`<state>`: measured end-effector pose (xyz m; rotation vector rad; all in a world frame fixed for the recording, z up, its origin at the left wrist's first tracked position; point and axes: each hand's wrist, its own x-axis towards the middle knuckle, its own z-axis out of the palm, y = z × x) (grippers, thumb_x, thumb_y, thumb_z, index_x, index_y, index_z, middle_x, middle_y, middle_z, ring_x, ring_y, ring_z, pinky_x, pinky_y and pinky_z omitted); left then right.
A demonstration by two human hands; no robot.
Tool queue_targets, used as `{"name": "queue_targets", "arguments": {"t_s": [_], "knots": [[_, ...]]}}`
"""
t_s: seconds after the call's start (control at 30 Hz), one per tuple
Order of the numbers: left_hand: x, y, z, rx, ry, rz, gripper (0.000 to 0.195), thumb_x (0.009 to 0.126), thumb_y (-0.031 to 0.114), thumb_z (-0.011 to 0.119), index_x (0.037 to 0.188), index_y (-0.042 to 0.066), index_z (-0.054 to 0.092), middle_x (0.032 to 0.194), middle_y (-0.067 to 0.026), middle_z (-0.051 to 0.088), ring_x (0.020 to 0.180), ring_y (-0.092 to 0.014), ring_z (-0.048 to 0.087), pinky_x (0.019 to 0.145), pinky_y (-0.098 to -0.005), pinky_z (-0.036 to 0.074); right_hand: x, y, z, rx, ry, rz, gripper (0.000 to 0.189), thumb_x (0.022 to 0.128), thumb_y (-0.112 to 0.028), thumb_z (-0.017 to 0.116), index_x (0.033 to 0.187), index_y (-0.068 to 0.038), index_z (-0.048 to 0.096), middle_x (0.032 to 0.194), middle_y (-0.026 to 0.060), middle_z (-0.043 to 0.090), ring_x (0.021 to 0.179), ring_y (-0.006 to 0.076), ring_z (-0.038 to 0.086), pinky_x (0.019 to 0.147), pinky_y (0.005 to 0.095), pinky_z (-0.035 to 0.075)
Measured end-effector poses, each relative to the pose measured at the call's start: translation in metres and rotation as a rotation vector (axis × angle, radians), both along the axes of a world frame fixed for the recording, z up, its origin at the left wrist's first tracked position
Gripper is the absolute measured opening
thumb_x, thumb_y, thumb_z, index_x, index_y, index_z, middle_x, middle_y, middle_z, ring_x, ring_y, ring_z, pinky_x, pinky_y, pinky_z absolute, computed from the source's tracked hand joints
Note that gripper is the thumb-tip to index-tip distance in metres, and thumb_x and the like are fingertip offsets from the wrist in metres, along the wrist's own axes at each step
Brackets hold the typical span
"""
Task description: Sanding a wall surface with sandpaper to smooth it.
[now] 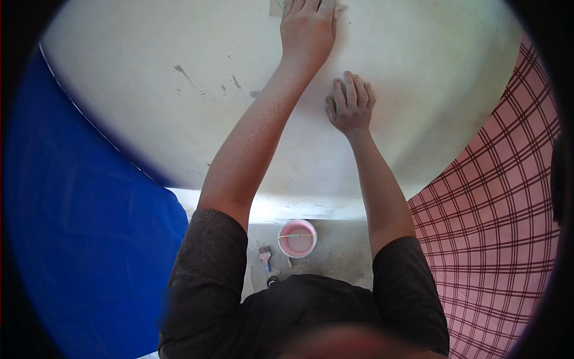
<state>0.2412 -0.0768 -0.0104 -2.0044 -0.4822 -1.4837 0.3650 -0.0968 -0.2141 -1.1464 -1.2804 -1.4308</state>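
My left hand (309,22) reaches up at the top edge of the view against a whitish plastered wall (157,121); its fingertips are cut off. Beside its fingers, the corner of a flat beige piece (275,9) shows; whether the hand holds it cannot be told. Lower and to the right, my right hand (352,103) rests palm down on the same surface, fingers spread, with nothing seen in it. Dust coats its fingers. Grey scuffed patches (183,72) mark the wall left of my left forearm.
On the concrete floor (341,251) below stand a pink-lined bucket (297,238) with a thin stick across its rim and, beside it, a flat paintbrush (265,258) and a small handled tool (289,262). A blue sheet (89,202) hangs left, a pink checked cloth (489,215) right.
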Motion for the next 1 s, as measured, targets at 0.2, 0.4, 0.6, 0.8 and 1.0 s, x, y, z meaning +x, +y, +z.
{"name": "queue_targets", "arguments": {"t_s": [0.2,0.4,0.6,0.8,1.0], "knots": [[-0.010,-0.002,-0.103,-0.027,-0.015,-0.075,0.055,0.097,0.022,0.065,0.146,0.002,0.053,0.155,-0.0234,0.048,0.147,-0.044,0.041,0.120,-0.0568,0.032,-0.010,0.001,-0.005,-0.042,0.023,0.015,0.038,0.096,-0.037,0.057,0.126,-0.015,0.064,0.146,0.0089,0.058,0.139,0.0264,0.049,0.117,0.0513,0.034],[-0.008,-0.008,-0.119,-0.085,0.061,-0.077,0.056,0.095,0.020,0.066,0.146,0.001,0.053,0.154,-0.0214,0.050,0.145,-0.043,0.043,0.119,-0.0580,0.033,-0.006,0.006,-0.021,-0.041,0.042,0.056,0.033,0.096,-0.037,0.057,0.118,-0.014,0.065,0.147,0.0081,0.058,0.139,0.0269,0.050,0.117,0.0518,0.033],[0.017,-0.008,-0.024,-0.013,0.037,-0.092,0.056,0.097,0.019,0.061,0.147,-0.003,0.049,0.155,-0.0227,0.046,0.148,-0.042,0.038,0.121,-0.0542,0.032,-0.010,0.001,-0.014,-0.043,0.041,0.055,0.032,0.096,-0.036,0.058,0.120,-0.015,0.064,0.148,0.0089,0.057,0.141,0.0272,0.048,0.117,0.0520,0.033],[0.017,-0.009,-0.054,-0.120,-0.018,-0.233,0.058,0.100,0.011,0.055,0.153,-0.007,0.039,0.161,-0.0266,0.037,0.154,-0.041,0.029,0.126,-0.0519,0.026,-0.006,0.003,-0.017,-0.026,0.028,0.064,0.032,0.096,-0.037,0.058,0.120,-0.016,0.063,0.147,0.0092,0.057,0.141,0.0287,0.049,0.117,0.0536,0.033],[0.015,0.006,-0.105,0.055,0.029,-0.207,0.061,0.088,0.015,0.070,0.146,0.002,0.054,0.150,-0.0190,0.054,0.144,-0.041,0.046,0.118,-0.0568,0.034,-0.007,0.001,-0.022,-0.044,0.014,0.130,0.027,0.096,-0.039,0.061,0.109,-0.015,0.061,0.140,0.0107,0.060,0.141,0.0310,0.050,0.117,0.0565,0.034]]}}
